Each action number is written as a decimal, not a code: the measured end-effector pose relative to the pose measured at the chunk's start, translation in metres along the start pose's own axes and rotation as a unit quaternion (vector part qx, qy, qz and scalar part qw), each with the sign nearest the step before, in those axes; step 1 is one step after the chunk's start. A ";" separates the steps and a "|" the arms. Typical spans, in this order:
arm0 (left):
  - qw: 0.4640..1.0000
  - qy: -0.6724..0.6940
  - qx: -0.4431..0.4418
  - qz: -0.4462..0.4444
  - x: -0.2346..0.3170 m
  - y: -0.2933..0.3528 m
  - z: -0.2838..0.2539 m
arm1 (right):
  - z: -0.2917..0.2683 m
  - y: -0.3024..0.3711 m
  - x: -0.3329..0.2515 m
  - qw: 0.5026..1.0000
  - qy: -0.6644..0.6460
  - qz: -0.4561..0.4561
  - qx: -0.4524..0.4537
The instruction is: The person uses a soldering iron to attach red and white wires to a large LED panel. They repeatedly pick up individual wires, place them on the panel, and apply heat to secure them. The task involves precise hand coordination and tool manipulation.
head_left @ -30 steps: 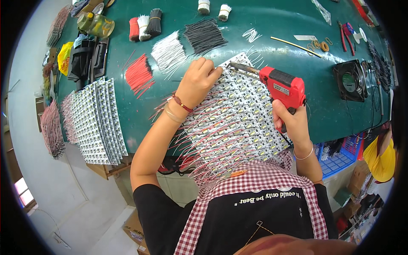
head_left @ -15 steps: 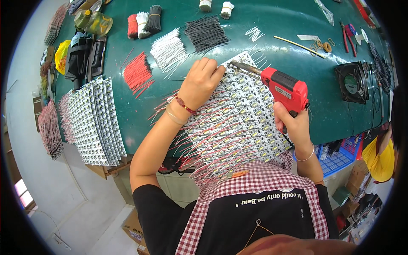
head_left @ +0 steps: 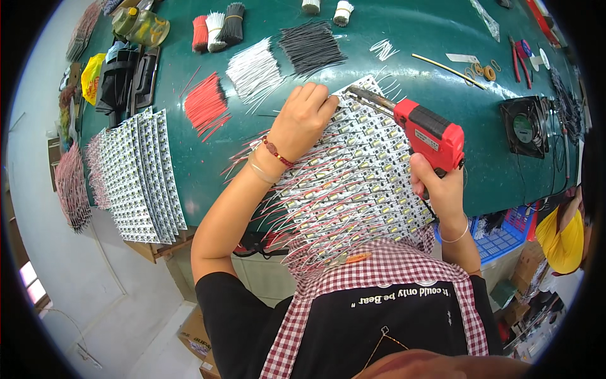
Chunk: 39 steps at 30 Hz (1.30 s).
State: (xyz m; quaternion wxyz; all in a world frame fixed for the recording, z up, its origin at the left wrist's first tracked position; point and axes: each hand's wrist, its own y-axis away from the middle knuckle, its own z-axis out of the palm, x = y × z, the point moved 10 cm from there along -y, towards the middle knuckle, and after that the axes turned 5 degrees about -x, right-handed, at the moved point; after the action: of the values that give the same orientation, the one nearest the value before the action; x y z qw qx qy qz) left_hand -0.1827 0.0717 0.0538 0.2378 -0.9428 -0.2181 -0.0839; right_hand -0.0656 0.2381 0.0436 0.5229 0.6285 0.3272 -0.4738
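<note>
My right hand (head_left: 440,183) grips a red and black soldering gun (head_left: 435,136), its long tip pointing left to the board's upper edge. Close by that tip is my left hand (head_left: 304,117), fingers pinched together. Whatever they hold is hidden; a short dark wire end shows just left of this hand. Both hands work over a white LED circuit board panel (head_left: 372,177) with rows of small yellowish parts. Many red and white wires (head_left: 309,211) trail from its left side. The panel's near edge rests against my checked apron (head_left: 372,262).
Loose red wires (head_left: 206,103), white wires (head_left: 254,68) and black wires (head_left: 312,47) lie beyond the panel. At left, stacked circuit boards (head_left: 142,180) overhang the table edge. A black fan (head_left: 524,126), pliers (head_left: 519,63) and a wooden stick (head_left: 448,71) lie right.
The soldering gun and my right hand have shifted slightly right and down. My left hand remains pinched at the panel's upper edge. The whole view has tilted a little.
</note>
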 end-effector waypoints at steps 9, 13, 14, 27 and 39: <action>1.000 -0.003 -0.003 -0.007 -0.001 0.000 0.001 | -0.001 -0.001 0.007 0.995 0.096 0.009 -0.004; 1.000 -0.003 -0.009 -0.007 -0.001 -0.001 0.001 | -0.004 0.001 0.004 1.000 0.010 0.009 0.019; 1.000 -0.002 -0.009 -0.007 0.000 0.000 0.001 | -0.007 0.002 0.002 1.000 0.006 0.012 0.015; 0.999 -0.020 -0.030 -0.002 0.000 -0.002 0.005 | -0.110 0.046 -0.046 0.963 -0.140 -0.193 0.128; 0.989 -0.126 -0.075 0.023 0.012 -0.008 0.018 | -0.336 0.099 -0.038 0.836 0.001 -0.238 0.495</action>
State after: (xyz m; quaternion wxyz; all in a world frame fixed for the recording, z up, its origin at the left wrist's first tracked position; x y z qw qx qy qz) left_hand -0.1752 0.0913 0.0444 0.1385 -0.9658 -0.2178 0.0249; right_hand 0.0965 0.5424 0.1147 0.0134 0.7065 0.1890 -0.6818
